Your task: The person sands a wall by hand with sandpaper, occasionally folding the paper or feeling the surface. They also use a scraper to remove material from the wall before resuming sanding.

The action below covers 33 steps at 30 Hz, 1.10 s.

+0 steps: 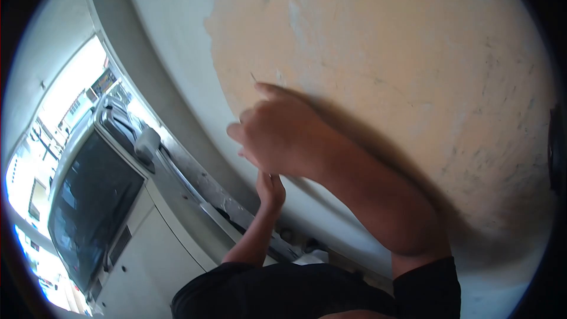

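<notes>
My right hand (279, 133) is raised close to a wall (366, 35) with a large peach patch. One finger juts toward the wall, near a thin dark mark (253, 75) on it. The other fingers are bent inward, and what they hold, if anything, is hidden behind the hand. Just below it in the view is my left hand (271, 189), its wrist bent upward and its fingers mostly covered by my right hand.
A pale vehicle (156, 254) with a dark windshield (91, 201) and a side mirror (147, 142) stands to the left. A grey column edge (159, 65) runs between it and the wall. Small items, including a white one (313, 257), lie low beside the wall.
</notes>
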Motion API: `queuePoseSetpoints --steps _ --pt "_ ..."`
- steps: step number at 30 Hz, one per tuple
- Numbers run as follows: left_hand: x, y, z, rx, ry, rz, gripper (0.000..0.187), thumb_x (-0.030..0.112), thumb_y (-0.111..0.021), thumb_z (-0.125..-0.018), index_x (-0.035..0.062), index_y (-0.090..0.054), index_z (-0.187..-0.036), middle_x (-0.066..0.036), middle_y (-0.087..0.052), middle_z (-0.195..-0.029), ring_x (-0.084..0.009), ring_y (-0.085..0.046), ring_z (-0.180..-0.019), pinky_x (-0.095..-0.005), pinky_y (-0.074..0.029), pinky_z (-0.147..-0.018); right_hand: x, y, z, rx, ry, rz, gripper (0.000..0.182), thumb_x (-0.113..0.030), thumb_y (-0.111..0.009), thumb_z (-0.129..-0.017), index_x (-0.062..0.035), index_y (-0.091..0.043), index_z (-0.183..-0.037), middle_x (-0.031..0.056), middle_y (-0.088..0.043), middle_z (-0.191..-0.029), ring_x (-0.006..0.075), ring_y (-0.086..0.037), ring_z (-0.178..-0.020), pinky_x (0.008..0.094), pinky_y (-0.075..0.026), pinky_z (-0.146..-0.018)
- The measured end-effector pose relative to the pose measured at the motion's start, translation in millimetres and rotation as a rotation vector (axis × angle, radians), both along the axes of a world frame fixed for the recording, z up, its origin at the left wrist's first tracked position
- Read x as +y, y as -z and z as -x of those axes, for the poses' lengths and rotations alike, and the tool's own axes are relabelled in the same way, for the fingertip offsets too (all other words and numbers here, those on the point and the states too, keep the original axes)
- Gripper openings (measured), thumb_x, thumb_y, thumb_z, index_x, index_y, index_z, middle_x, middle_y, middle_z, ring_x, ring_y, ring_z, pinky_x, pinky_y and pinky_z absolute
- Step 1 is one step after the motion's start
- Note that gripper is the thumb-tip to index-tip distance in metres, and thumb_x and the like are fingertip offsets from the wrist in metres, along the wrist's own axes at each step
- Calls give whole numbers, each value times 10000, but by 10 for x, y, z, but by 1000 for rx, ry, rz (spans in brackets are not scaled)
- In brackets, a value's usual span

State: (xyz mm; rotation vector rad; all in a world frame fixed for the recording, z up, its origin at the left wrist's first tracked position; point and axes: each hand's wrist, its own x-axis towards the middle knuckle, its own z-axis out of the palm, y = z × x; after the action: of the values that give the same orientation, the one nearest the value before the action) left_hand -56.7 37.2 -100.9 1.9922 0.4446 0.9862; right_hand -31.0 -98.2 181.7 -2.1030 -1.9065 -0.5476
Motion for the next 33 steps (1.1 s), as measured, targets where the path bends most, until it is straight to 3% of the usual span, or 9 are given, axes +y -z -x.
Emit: queuePoseSetpoints --steps 4,6,7,13,15,19,24,29,33 --pt "149 63 32 -192 130 -155 282 -3 -553 -887 -10 -550 -1169 -237 -576 -1191 -440 -537 -1146 -474 -417 -958 -1 -10 -14 -9 7 -14 180 -255 -681 -838 -79 -644 -845 109 -662 -751 260 -671 -818 429 -321 -1136" --pt "277 94 -3 -271 181 -514 318 -28 -616 -823 -1 -562 -1135 -221 -573 -1180 -451 -516 -1153 -497 -392 -980 -12 -23 -27 -8 26 -8 179 -254 -679 -839 -79 -643 -839 103 -661 -741 256 -671 -811 427 -323 -1136" --pt "284 83 -18 -278 205 -548 244 49 -644 -854 15 -575 -1086 -224 -589 -1117 -439 -547 -1072 -491 -426 -897 -3 -14 -27 -7 27 25 178 -253 -678 -839 -79 -642 -833 97 -660 -731 253 -671 -805 426 -325 -1136" --pt "224 199 -168 -301 135 -652 489 179 -750 -775 17 -542 -1187 -224 -511 -1274 -452 -468 -1210 -572 -326 -1027 84 42 -52 -118 51 7 176 -256 -682 -821 -88 -634 -809 91 -663 -725 242 -672 -792 429 -320 -1141" --pt "254 335 -206 -157 149 -657 591 259 -712 -801 19 -505 -1299 -322 -366 -1444 -491 -231 -1415 -604 -130 -1142 44 27 -40 -110 56 47 172 -256 -685 -814 -89 -647 -834 90 -669 -743 242 -672 -802 432 -317 -1143" --pt "95 254 -215 -110 84 -657 634 294 -532 -907 24 -368 -1457 -330 -201 -1536 -477 -130 -1454 -606 -38 -1148 -9 99 -71 -168 45 -26 211 -253 -684 -808 -92 -682 -943 85 -684 -809 240 -665 -841 441 -311 -1146" --pt "47 -332 -364 -192 -18 -422 742 329 -503 -941 -12 -185 -1518 -304 -107 -1571 -460 -61 -1468 -597 -27 -1147 -26 34 -87 -267 50 99 249 -229 -679 -817 -87 -687 -1022 96 -691 -862 246 -657 -888 451 -310 -1147" --pt "-152 -682 -525 -351 -41 -99 654 218 -472 -955 -22 -217 -1507 -294 -145 -1567 -446 -92 -1468 -575 -42 -1157 -25 -90 -167 -202 -9 74 196 -232 -675 -808 -70 -687 -916 120 -680 -799 272 -654 -862 416 -378 -1094" --pt "-882 -67 -277 -394 155 -464 705 230 -618 -841 -1 -361 -1456 -329 -230 -1526 -471 -155 -1452 -677 -50 -1115 -21 -86 -153 7 -72 -63 186 -238 -678 -811 -90 -700 -921 112 -686 -791 276 -650 -857 408 -435 -1029"
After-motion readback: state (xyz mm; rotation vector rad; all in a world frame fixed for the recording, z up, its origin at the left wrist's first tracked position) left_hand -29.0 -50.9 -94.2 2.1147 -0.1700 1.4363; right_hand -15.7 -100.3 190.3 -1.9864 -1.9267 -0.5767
